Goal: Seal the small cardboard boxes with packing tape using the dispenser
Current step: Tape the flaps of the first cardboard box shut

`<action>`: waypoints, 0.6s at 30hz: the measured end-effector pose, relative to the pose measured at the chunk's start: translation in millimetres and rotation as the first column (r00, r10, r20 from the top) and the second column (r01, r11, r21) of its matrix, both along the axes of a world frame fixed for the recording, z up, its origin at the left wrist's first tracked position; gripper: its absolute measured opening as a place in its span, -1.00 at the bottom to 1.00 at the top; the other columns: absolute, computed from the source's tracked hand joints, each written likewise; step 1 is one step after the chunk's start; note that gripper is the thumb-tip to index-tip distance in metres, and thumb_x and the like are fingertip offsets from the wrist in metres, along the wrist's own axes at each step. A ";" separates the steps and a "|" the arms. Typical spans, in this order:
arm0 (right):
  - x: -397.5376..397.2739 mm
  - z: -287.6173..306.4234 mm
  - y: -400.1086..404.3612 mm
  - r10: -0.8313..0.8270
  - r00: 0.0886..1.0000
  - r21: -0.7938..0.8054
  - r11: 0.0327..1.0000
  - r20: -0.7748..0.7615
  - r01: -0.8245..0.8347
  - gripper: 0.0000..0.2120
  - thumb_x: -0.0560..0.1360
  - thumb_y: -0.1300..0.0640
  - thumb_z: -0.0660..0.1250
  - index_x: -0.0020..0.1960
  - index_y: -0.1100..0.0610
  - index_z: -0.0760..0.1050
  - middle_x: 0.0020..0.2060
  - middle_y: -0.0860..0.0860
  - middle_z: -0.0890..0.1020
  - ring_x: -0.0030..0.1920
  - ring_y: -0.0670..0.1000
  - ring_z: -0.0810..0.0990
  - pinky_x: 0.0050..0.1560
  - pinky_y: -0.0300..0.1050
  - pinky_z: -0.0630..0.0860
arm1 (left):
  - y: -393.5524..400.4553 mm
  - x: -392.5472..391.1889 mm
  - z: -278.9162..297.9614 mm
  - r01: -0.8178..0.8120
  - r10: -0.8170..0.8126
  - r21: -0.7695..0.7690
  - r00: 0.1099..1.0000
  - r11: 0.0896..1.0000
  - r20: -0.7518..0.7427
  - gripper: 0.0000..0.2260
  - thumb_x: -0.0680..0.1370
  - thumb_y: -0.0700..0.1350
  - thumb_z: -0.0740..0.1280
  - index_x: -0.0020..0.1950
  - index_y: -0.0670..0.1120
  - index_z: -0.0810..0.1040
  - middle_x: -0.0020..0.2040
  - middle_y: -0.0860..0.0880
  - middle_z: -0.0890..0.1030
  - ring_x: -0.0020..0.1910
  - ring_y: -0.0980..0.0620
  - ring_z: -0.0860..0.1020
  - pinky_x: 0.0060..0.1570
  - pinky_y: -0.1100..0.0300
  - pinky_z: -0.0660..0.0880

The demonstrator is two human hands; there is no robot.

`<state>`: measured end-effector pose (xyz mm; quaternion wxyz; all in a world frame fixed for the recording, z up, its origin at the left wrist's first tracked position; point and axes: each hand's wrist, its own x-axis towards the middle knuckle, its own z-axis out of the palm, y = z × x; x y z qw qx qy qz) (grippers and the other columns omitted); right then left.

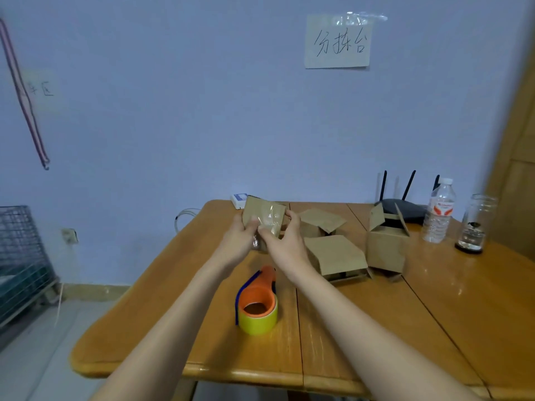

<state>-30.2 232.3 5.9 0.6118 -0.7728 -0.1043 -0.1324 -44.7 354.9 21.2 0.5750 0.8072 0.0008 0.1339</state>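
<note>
Head view shows both hands raised above the far half of the table (162,328), holding one small cardboard box (262,216) between them. Left hand (238,241) grips the box at its lower left, thumb on the near face; right hand (285,241) clamps it from the right, thumb and a finger pinching at the lower edge. A glossy strip of clear tape (269,219) already lies across the face turned toward the camera, so the step in hand looks like pressing the tape down and smoothing its ends around the edges.

At 6 o'clock from the held box, on the table and near the forearms, rests the tape dispenser (257,302), orange with a yellowish roll, touched by neither hand. At 3 o'clock from the hands sit three more boxes: a rear box (320,222) with flaps loose, a flat-lying box (335,257) nearer the camera, and an upright box (386,243) with its top flaps standing open. None of these appears taped.

Next, I judge, the finished box needs setting aside, then one open box wants its flaps folded shut and held flat by one hand while the other picks up the dispenser.

Beyond the boxes stand a router (405,209), a water bottle (438,211) and a glass jar (474,224).
</note>
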 end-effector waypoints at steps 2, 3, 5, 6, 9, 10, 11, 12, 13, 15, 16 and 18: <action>17.2 2.6 8.5 0.003 1.000 -0.028 1.000 0.012 -0.003 -0.28 0.49 0.01 0.42 0.54 -0.08 0.14 0.35 -0.04 0.37 0.14 -0.05 0.48 0.06 -0.17 0.41 | 10.2 12.9 -3.3 0.004 -0.005 0.075 1.000 0.997 0.010 -0.59 0.70 0.04 0.14 0.50 -0.07 0.20 0.29 0.00 0.51 0.22 0.01 0.50 0.18 0.11 0.44; 25.9 4.5 11.6 0.019 1.000 -0.064 0.998 0.014 -0.018 -0.25 0.50 0.06 0.42 0.56 -0.10 0.10 0.30 -0.07 0.33 0.06 -0.09 0.44 0.01 -0.22 0.39 | 16.0 22.3 -7.1 0.003 -0.006 0.109 1.000 0.994 0.020 -0.57 0.70 0.00 0.16 0.51 -0.09 0.16 0.32 -0.04 0.51 0.24 -0.01 0.51 0.23 0.06 0.46; 45.8 5.9 18.6 0.062 0.998 -0.176 0.982 -0.017 -0.064 -0.16 0.51 0.11 0.40 0.60 -0.16 -0.02 0.21 -0.08 0.24 0.03 -0.09 0.35 0.01 -0.24 0.33 | 28.2 40.8 -13.2 -0.008 0.003 0.168 1.000 0.986 0.030 -0.53 0.68 -0.08 0.20 0.53 -0.13 0.12 0.35 -0.07 0.49 0.29 -0.03 0.50 0.29 0.01 0.46; 56.8 4.8 22.1 0.076 0.996 -0.223 0.971 -0.035 -0.082 -0.13 0.51 0.12 0.40 0.61 -0.20 -0.05 0.19 -0.06 0.24 0.05 -0.05 0.35 0.04 -0.20 0.33 | 33.6 49.7 -14.9 -0.016 0.012 0.204 1.000 0.979 0.021 -0.52 0.67 -0.12 0.22 0.53 -0.15 0.11 0.34 -0.06 0.48 0.29 -0.02 0.48 0.28 0.03 0.46; 94.2 -6.5 36.7 0.081 0.995 -0.363 0.927 -0.052 -0.095 -0.29 0.52 0.19 0.35 0.56 -0.17 0.14 0.25 0.09 0.35 0.03 0.05 0.43 0.03 -0.15 0.39 | 47.0 80.8 -22.8 -0.064 0.073 0.290 0.997 0.955 -0.021 -0.53 0.63 -0.20 0.28 0.49 -0.17 0.17 0.23 -0.08 0.51 0.22 -0.09 0.51 0.15 0.04 0.49; 106.5 -11.6 41.8 0.075 0.996 -0.400 0.912 -0.057 -0.092 -0.35 0.53 0.23 0.31 0.53 -0.13 0.21 0.26 0.13 0.36 0.05 0.09 0.45 0.05 -0.15 0.40 | 50.2 91.1 -26.4 -0.076 0.094 0.309 0.995 0.948 -0.042 -0.54 0.61 -0.22 0.29 0.46 -0.18 0.19 0.16 -0.08 0.51 0.15 -0.11 0.52 0.08 0.05 0.49; 118.8 -16.4 46.6 0.069 0.996 -0.428 0.900 -0.057 -0.087 -0.40 0.54 0.26 0.28 0.52 -0.08 0.25 0.27 0.16 0.37 0.10 0.13 0.47 0.11 -0.14 0.41 | 53.7 102.5 -31.8 -0.084 0.108 0.325 0.993 0.942 -0.054 -0.54 0.59 -0.23 0.30 0.44 -0.18 0.20 0.11 -0.07 0.51 0.08 -0.09 0.52 0.00 0.08 0.47; 130.0 -20.8 50.6 0.061 0.996 -0.450 0.889 -0.064 -0.083 -0.42 0.55 0.28 0.26 0.51 -0.03 0.28 0.28 0.18 0.37 0.18 0.17 0.47 0.19 -0.12 0.40 | 56.6 113.4 -36.9 -0.092 0.121 0.342 0.990 0.935 -0.066 -0.53 0.58 -0.23 0.31 0.43 -0.18 0.21 0.07 -0.06 0.50 0.03 -0.08 0.50 -0.04 0.10 0.45; 142.0 -26.0 54.8 0.060 0.996 -0.464 0.882 -0.073 -0.087 -0.43 0.55 0.29 0.25 0.52 -0.01 0.28 0.30 0.19 0.37 0.26 0.20 0.45 0.27 -0.10 0.37 | 60.0 124.4 -42.6 -0.098 0.133 0.355 0.988 0.930 -0.076 -0.53 0.57 -0.24 0.31 0.42 -0.18 0.22 0.05 -0.06 0.50 0.01 -0.07 0.49 -0.06 0.11 0.44; 162.6 -35.7 64.9 0.074 0.990 -0.492 0.862 -0.118 -0.123 -0.42 0.57 0.26 0.25 0.56 0.03 0.25 0.35 0.21 0.36 0.35 0.22 0.40 0.35 -0.07 0.34 | 67.2 145.2 -54.0 -0.119 0.168 0.375 0.981 0.919 -0.100 -0.54 0.57 -0.25 0.30 0.42 -0.21 0.22 0.04 -0.09 0.49 -0.01 -0.08 0.48 -0.08 0.13 0.41; 171.4 -41.1 71.6 0.084 0.986 -0.511 0.847 -0.142 -0.146 -0.40 0.57 0.22 0.28 0.57 0.04 0.22 0.36 0.22 0.36 0.36 0.23 0.39 0.36 -0.05 0.34 | 70.4 154.0 -59.4 -0.127 0.184 0.382 0.976 0.916 -0.118 -0.54 0.56 -0.26 0.30 0.41 -0.23 0.21 0.03 -0.10 0.48 -0.02 -0.08 0.47 -0.10 0.14 0.40; 187.2 -52.1 85.3 0.095 0.981 -0.570 0.803 -0.167 -0.175 -0.34 0.55 0.11 0.35 0.58 0.05 0.18 0.33 0.25 0.36 0.34 0.26 0.42 0.35 -0.03 0.40 | 76.5 170.6 -72.3 -0.140 0.207 0.377 0.968 0.916 -0.143 -0.47 0.52 -0.27 0.36 0.41 -0.26 0.20 0.00 -0.10 0.49 -0.05 -0.06 0.46 -0.19 0.15 0.38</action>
